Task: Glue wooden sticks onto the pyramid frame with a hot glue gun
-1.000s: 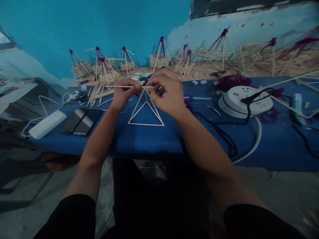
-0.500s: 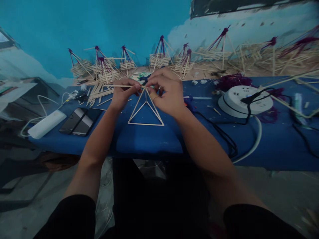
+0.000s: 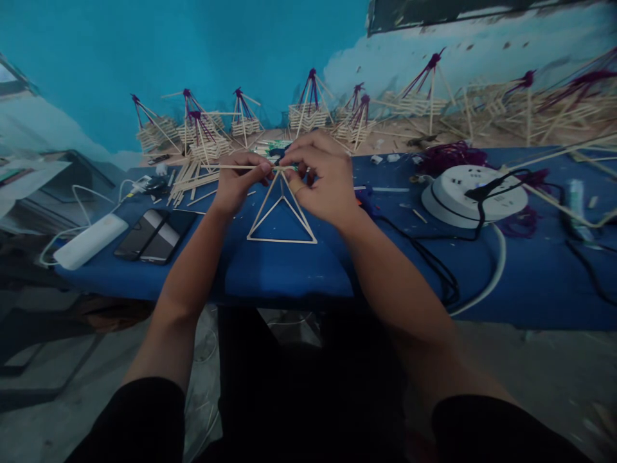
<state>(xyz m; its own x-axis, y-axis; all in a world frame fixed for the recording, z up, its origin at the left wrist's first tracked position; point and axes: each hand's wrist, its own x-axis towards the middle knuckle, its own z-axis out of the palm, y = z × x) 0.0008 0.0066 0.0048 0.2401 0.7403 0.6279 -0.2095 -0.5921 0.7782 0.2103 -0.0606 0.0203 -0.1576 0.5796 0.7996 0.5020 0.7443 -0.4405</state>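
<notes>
A small pyramid frame of thin wooden sticks (image 3: 282,240) stands on the blue-covered table in front of me. At its top, my left hand (image 3: 237,181) pinches a wooden stick (image 3: 231,167) that lies level and points left. The fingers of my right hand (image 3: 321,177) are closed around the frame's peak from the right, bent over the joint. Both thumbs and fingertips meet near the peak, and the exact contact there is partly hidden by the fingers.
Loose sticks (image 3: 193,183) lie left of my hands. Behind stand several stick models with purple tops (image 3: 312,96). A phone (image 3: 153,236) and a white power bank (image 3: 91,241) are at left. Right are a round power strip (image 3: 475,196), black cables (image 3: 429,257) and purple yarn (image 3: 450,157).
Hardly anything differs. My right fingertips have shifted very slightly left at the peak; the frame and the stick stay in place.
</notes>
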